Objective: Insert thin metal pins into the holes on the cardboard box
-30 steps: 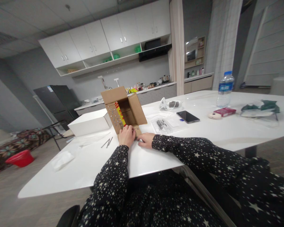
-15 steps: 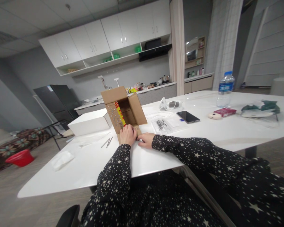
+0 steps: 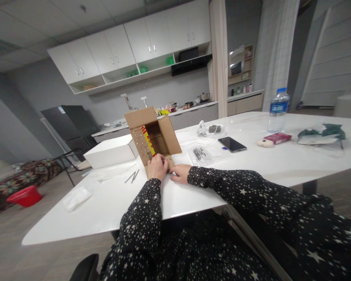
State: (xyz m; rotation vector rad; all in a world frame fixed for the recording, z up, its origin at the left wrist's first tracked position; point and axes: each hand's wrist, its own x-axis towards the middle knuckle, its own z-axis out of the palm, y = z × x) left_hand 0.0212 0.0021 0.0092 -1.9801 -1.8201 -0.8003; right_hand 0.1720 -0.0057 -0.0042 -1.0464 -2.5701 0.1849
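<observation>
White box left of cardboard box

Cardboard box: on the worktop, opening toward the person.
Closed box: just left of the cardboard box.
Phone: right of the cardboard box.
Bottle: far right of the cardboard box.
Both hands: at the cardboard box's near flap.

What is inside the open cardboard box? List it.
Inside the cardboard box, a red and yellow printed piece stands against its left wall. The floor of the box is hidden behind the left hand and the front flap.
</observation>
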